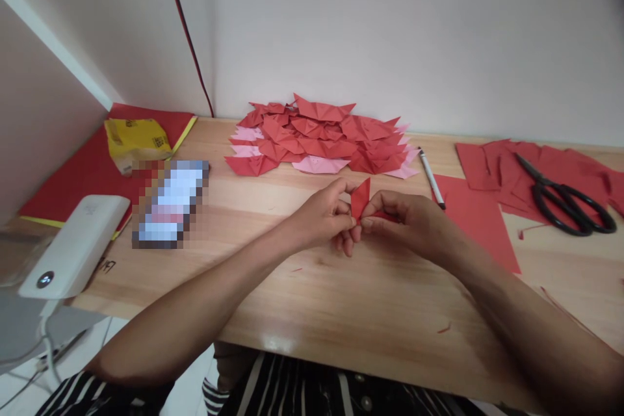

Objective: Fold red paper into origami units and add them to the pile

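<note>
Between my two hands, a small folded piece of red paper [361, 198] is held above the wooden table, one pointed end sticking up. My left hand [334, 214] pinches it from the left with thumb and fingers. From the right, my right hand [402, 218] grips its lower edge between thumb and forefinger. Part of the paper is hidden behind the fingers. Beyond my hands lies a pile of folded red and pink paper shapes [316, 136] with pointed ends, against the wall.
Flat red sheet [480, 221], marker [431, 179] and black-handled scissors [568, 198] on red paper pieces [478, 162] lie right. Left are a blurred phone [170, 205], white power bank [75, 247] with cable, yellow packet [136, 140] and large red sheets [78, 159]. Paper scraps dot the table [292, 305].
</note>
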The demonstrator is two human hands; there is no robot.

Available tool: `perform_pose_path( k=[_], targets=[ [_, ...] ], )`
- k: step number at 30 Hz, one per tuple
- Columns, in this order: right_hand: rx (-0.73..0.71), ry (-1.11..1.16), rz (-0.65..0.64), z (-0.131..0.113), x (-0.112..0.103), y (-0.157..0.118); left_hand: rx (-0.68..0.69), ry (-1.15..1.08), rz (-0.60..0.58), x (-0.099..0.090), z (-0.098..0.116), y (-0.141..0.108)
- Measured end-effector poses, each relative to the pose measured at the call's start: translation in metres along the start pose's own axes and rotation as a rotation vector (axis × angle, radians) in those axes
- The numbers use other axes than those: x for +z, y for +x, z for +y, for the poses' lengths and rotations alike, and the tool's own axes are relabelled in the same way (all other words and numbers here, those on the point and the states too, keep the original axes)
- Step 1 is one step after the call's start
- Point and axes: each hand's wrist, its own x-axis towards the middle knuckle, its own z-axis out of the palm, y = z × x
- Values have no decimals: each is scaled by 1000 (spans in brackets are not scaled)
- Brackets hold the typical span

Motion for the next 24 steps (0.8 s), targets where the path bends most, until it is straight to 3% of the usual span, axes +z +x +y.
perform_pose_path(
  k=[19,24],
  targets=[
    [-123,-298,69,-8,9,-8,47,161,13,3,-5,-3],
    [-110,-272,63,-8,8,-9,33,191,32,4,-1,-6]
  ],
)
